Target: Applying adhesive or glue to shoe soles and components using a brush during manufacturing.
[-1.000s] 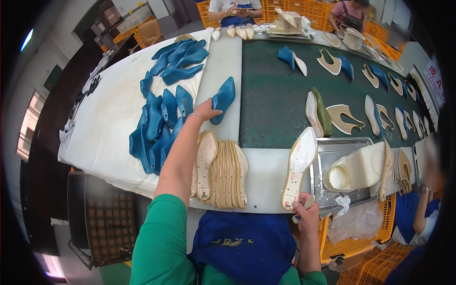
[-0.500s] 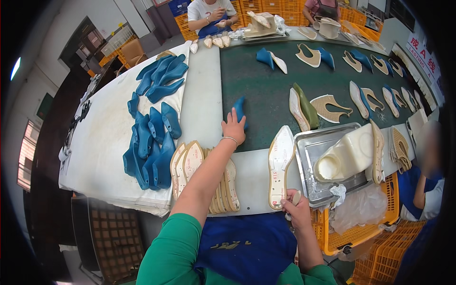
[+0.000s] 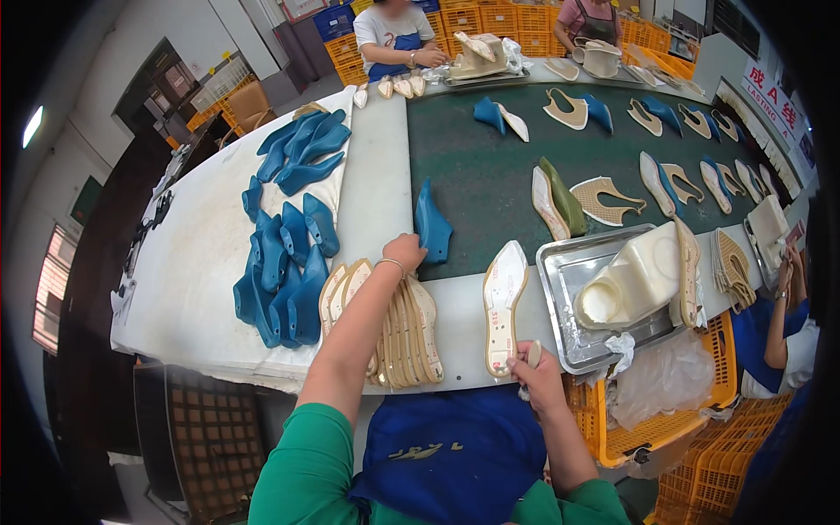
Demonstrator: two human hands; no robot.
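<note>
My left hand (image 3: 405, 251) is beside the lower end of a blue shoe last (image 3: 433, 226), which lies on the green surface. Its fingers look curled but are mostly hidden, so I cannot tell whether it touches the last. Below that forearm, a row of pale insoles (image 3: 421, 325) stands packed together, partly covered by the arm. My right hand (image 3: 541, 376) is closed at the heel end of a single white insole (image 3: 506, 293) with a tan rim, at the table's front edge. A pale-handled tool (image 3: 535, 353) is also in this hand; its working end is hidden.
Several blue lasts (image 3: 306, 293) are heaped on the white cloth (image 3: 188, 262) at left. A metal tray (image 3: 560, 337) with a cream container (image 3: 634, 276) stands right, above an orange crate (image 3: 604, 429). Lasts, insoles and woven uppers (image 3: 608, 201) lie on the green surface (image 3: 490, 192). Co-workers stand beyond and at right.
My left hand has come off the blue last and drawn back toward me; the last is now fully visible, nearer the front of the green surface. My right hand keeps its hold.
</note>
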